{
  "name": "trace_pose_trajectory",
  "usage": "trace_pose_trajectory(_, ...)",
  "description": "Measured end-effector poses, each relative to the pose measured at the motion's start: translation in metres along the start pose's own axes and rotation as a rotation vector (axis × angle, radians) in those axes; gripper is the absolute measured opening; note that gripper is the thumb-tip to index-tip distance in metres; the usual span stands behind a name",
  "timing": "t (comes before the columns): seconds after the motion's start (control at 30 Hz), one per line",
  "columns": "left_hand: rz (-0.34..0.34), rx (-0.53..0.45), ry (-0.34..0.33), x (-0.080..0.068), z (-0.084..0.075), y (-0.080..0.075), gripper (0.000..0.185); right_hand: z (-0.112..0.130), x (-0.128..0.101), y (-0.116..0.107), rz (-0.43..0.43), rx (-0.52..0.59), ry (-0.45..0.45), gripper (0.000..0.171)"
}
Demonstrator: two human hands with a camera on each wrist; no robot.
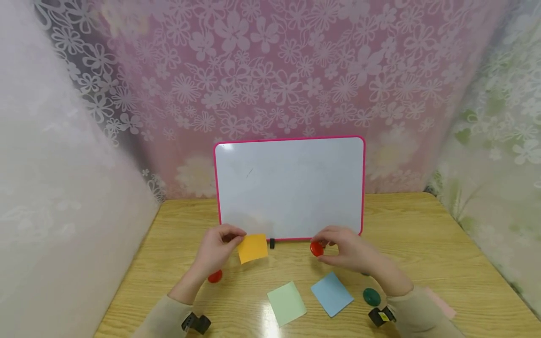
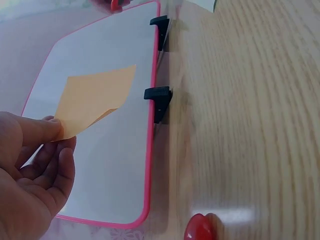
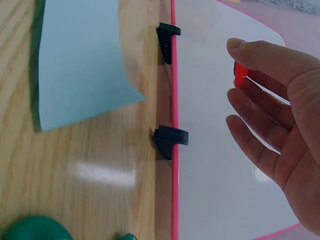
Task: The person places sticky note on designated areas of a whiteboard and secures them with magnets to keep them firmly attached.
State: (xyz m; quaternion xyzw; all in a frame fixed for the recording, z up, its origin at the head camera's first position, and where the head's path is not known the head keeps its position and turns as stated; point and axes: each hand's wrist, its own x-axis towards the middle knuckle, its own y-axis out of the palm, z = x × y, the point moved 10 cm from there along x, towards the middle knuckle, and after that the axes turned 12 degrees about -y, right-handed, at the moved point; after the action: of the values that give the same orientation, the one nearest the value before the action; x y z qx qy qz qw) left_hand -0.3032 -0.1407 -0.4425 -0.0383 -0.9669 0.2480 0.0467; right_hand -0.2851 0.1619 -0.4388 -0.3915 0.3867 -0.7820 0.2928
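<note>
A pink-framed whiteboard [image 1: 289,188] stands upright at the back of a wooden table [image 1: 422,244]. My left hand [image 1: 236,237] pinches an orange sticky note [image 1: 252,248] by its corner, just in front of the board's lower edge. The left wrist view has the orange sticky note [image 2: 95,100] held by thumb and fingers [image 2: 50,137] before the whiteboard [image 2: 115,170]. My right hand [image 1: 323,246] grips a red round magnet [image 1: 316,249] near the board's lower right. In the right wrist view the red magnet [image 3: 240,75] peeks from behind the curled fingers [image 3: 265,55].
A second red magnet [image 1: 214,276] lies on the table by my left wrist. A green note [image 1: 286,303], a blue note [image 1: 331,294] and a green magnet [image 1: 371,296] lie near the front edge. A pink note [image 1: 441,303] lies beside my right sleeve. Black feet [image 2: 159,95] prop the board.
</note>
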Motion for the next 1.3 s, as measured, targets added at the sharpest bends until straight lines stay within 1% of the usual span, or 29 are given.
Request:
trace_pose_trajectory(0.07, 0.001, -0.003, -0.003, 0.000, 0.001, 0.002, 0.016, 0.003, 0.004, 0.005, 0.002, -0.004, -0.014, 0.038)
trace_pose_trajectory(0.3, -0.005, -0.001, 0.001, 0.005, 0.003, 0.004, 0.015, 0.009, 0.015, 0.015, 0.019, -0.041, -0.018, 0.038)
trace_pose_trajectory(0.53, -0.005, 0.013, 0.001, 0.010, 0.004, 0.004, 0.016, 0.013, 0.021, 0.012, -0.011, -0.056, -0.050, 0.037)
trace_pose_trajectory(0.8, -0.009, -0.027, -0.017, 0.016, 0.001, -0.002, 0.016, 0.009, 0.027, 0.006, -0.023, -0.087, -0.013, 0.038)
trace_pose_trajectory(1.0, -0.017, -0.018, 0.013, 0.023, -0.007, -0.008, 0.015, 0.012, 0.036, -0.001, -0.046, -0.071, -0.018, 0.039)
trace_pose_trajectory(1.07, -0.020, -0.002, 0.017, 0.026, -0.010, -0.010, 0.015, 0.014, 0.040, -0.005, -0.053, -0.084, -0.024, 0.039)
trace_pose_trajectory(1.17, -0.030, 0.021, 0.044, 0.030, -0.017, -0.013, 0.014, 0.014, 0.046, -0.009, -0.067, -0.108, -0.028, 0.038)
trace_pose_trajectory(1.3, -0.051, 0.044, 0.068, 0.037, -0.023, -0.016, 0.013, 0.014, 0.053, -0.017, -0.103, -0.136, -0.028, 0.039)
